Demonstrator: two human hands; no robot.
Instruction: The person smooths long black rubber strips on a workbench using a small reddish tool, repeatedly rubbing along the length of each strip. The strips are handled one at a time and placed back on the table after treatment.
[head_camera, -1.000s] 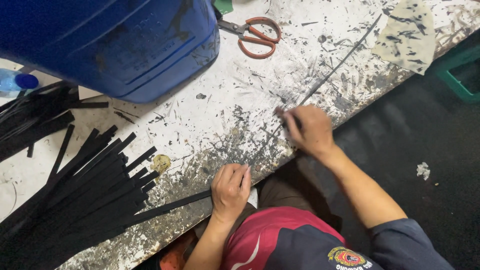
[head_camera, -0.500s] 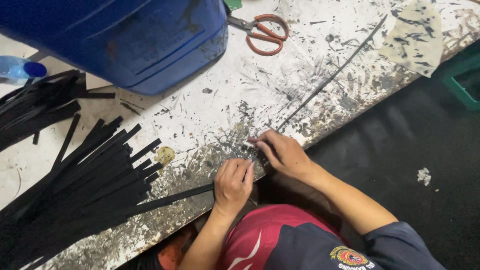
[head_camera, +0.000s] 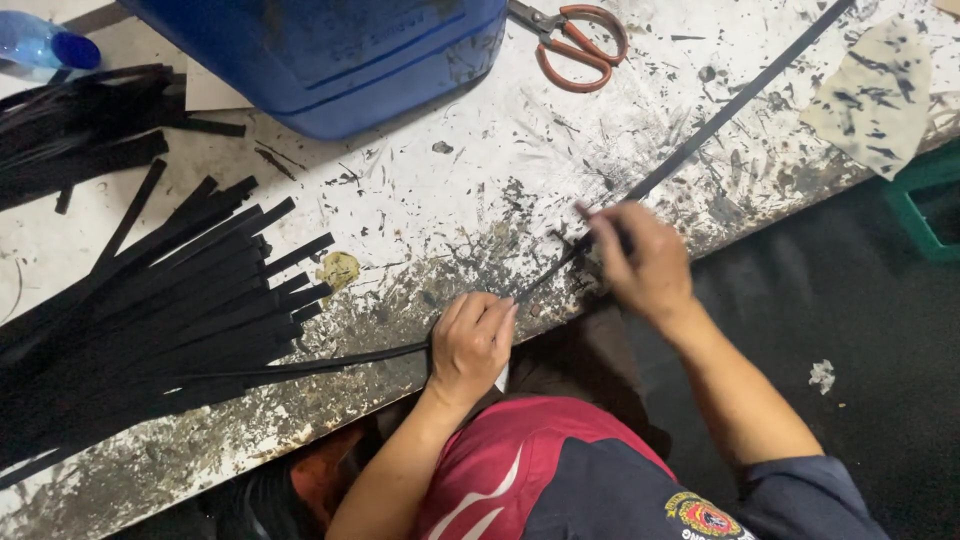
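Nearest me I see a red and dark blue shirt with a round patch on the sleeve, both forearms reaching away from it. My left hand sits at the near edge of the counter, fingers curled shut over a long thin black rubber strip, pinning it to the surface. My right hand is just right of it and a bit farther, fingers pinched closed on the same strip where it lifts off the counter. From that hand the strip runs diagonally far-right across the counter to the far edge of view; from the left hand it trails left along the near edge into the pile.

The worn white counter is scratched and speckled with black marks. On its left lies a fanned pile of cut black rubber strips, ends pointing right, and a small yellowish scrap sits just beside their tips. A second, darker bundle of black strips lies farther back on the left.

Far centre stands a big blue plastic container. Orange-handled scissors lie right of it, blades open. A clear bottle with a blue cap is far left. A pale stained cloth scrap lies far right. A green crate edge shows on the dark floor, right.
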